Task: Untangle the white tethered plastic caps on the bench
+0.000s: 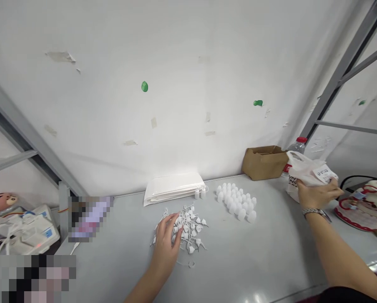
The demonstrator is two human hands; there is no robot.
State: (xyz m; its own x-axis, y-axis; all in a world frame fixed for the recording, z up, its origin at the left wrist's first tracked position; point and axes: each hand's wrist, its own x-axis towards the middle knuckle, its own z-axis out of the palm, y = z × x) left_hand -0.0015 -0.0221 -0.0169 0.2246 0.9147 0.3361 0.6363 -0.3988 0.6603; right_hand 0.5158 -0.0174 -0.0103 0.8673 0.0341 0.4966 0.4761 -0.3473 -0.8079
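My left hand (167,240) rests at the left side of a pile of small white caps with thin straps and loops (193,229). Its fingers are stretched out and spread over the caps. On the right, my right hand (317,194) grips a white plastic bag (302,172) with a printed label on it. Between the hands, translucent white little bottles (235,200) stand grouped upright. Two small white bottles (200,194) stand apart behind the pile, beside a stack of white sheets or flat bags (174,187).
Against the back wall stands an open cardboard box (264,163). A red-capped bottle (298,145) is behind the bag. At far right lies a red-and-white item with a cartoon face (365,206). White power strips with cables (33,231) lie at left. Metal frame posts flank the table.
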